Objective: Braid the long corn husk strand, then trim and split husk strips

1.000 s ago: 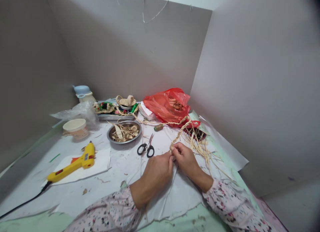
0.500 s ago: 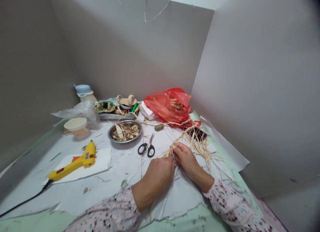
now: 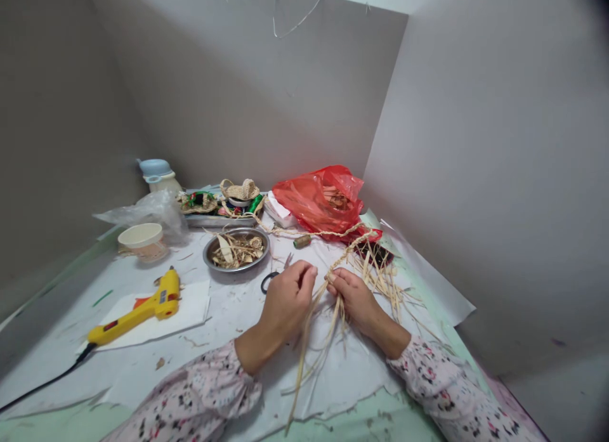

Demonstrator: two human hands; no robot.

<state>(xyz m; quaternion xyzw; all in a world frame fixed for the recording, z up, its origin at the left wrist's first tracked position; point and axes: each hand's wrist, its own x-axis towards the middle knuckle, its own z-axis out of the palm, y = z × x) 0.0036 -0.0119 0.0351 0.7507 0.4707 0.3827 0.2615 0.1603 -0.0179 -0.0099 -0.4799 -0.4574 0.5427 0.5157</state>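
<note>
My right hand pinches the lower end of a braided straw plait, which runs up and back towards a red plastic bag. Loose straw strands fan down from the braid's end over the white paper. My left hand is raised just left of the braid's end, with its fingers curled. I cannot tell whether a thin strand lies in them. Black-handled scissors lie just beyond my left hand, partly hidden by it.
A steel bowl of straw scraps and a metal tray of straw pieces and ribbons stand at the back. A yellow glue gun lies on the left, with its black cord running to the lower left. Grey walls enclose the table's back and right.
My left hand has lifted and moved back over the scissors, away from the braid's end. Long loose strands now hang down in front of my hands.
</note>
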